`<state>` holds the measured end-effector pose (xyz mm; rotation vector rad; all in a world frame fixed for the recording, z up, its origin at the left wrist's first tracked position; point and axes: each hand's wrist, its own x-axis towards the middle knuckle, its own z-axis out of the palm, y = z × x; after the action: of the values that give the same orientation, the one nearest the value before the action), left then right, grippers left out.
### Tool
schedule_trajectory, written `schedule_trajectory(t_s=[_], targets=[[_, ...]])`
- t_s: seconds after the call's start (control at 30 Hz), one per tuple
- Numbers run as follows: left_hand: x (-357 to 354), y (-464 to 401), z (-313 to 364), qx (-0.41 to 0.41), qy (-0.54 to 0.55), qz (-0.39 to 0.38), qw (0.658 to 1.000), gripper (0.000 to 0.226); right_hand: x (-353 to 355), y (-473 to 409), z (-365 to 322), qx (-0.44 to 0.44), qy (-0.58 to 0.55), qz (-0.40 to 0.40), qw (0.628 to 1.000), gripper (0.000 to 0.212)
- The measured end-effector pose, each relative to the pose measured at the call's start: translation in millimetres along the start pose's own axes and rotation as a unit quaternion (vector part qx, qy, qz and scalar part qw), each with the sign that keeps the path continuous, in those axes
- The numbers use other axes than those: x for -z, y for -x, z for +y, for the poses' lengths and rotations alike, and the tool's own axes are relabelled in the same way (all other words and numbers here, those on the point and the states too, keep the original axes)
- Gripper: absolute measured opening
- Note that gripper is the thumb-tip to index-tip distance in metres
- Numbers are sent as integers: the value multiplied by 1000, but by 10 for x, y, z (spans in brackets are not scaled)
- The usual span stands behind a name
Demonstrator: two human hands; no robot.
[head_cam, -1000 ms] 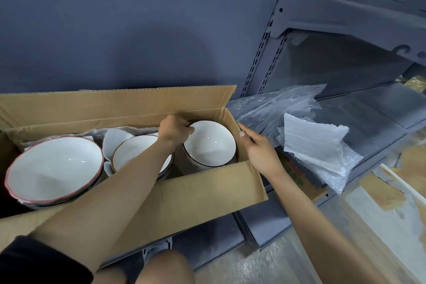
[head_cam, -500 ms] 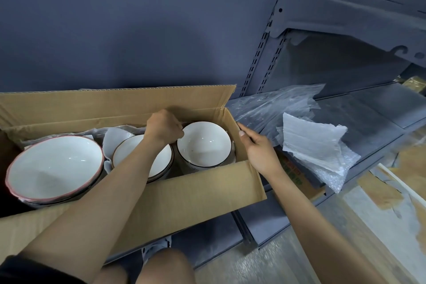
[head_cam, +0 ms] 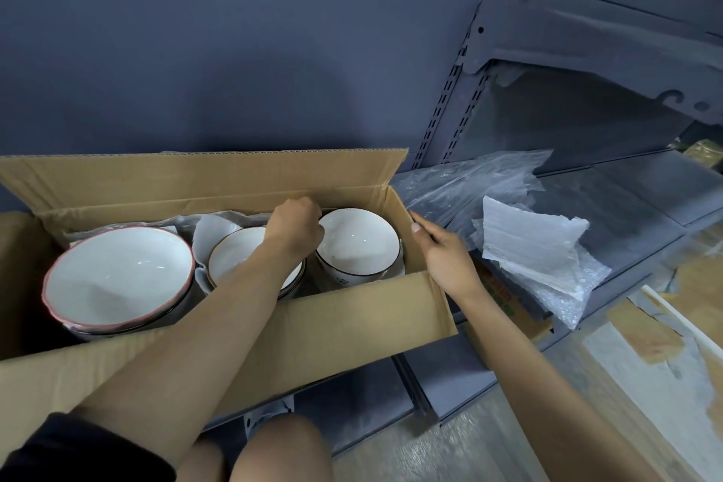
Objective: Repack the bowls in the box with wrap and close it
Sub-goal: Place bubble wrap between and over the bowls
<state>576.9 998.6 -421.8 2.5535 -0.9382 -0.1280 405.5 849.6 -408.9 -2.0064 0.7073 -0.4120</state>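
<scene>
Cardboard box (head_cam: 242, 329): open on the low shelf, flaps up, reaching from left of the left hand across to the right hand.
Black-rimmed bowl (head_cam: 358, 243): under the left hand's fingers, at the box's right end; over the last second it has shifted slightly left and settled deeper, closer to its neighbour.
Left hand (head_cam: 294, 228): fingers curled on that bowl's near rim, gripping it.
Right hand (head_cam: 442, 250): fingers nearly straight, resting flat against the box's right end wall, steadying it; unmoved.
Other bowls: brown-rimmed stack (head_cam: 250, 260) directly beneath the left forearm, red-rimmed bowl (head_cam: 117, 278) well left of it.
Wrap: some lines the box behind the bowls; loose bubble wrap (head_cam: 536, 258) lies just right of the right hand.
Meaning: the last bowl looks seated, so covering with wrap and closing the flaps remain.
</scene>
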Motion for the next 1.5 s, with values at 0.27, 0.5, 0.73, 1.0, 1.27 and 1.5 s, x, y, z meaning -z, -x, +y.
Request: schedule_trajectory(t_s=[0.27, 0.5, 0.73, 1.0, 1.27, 1.5], targets=[[205, 262, -79, -36, 64, 30, 997, 16, -10, -13, -48, -3, 32, 12, 999, 38], [429, 603, -316, -66, 16, 86, 994, 29, -21, 11, -74, 7, 77, 18, 997, 39], [625, 930, -730, -118, -15, 155, 981, 30, -24, 47, -125, 22, 150, 39, 988, 38], [1087, 1415, -1260, -83, -65, 195, 975, 45, -415, 237, -465, 209, 304, 101, 924, 40], [1437, 2052, -1828, 18, -151, 210, 966, 51, -1465, 657, -1093, 378, 352, 55, 854, 43], [1553, 2500, -2325, 101, -149, 246, 952, 54, -2139, 978, -1421, 424, 339, -23, 840, 44]])
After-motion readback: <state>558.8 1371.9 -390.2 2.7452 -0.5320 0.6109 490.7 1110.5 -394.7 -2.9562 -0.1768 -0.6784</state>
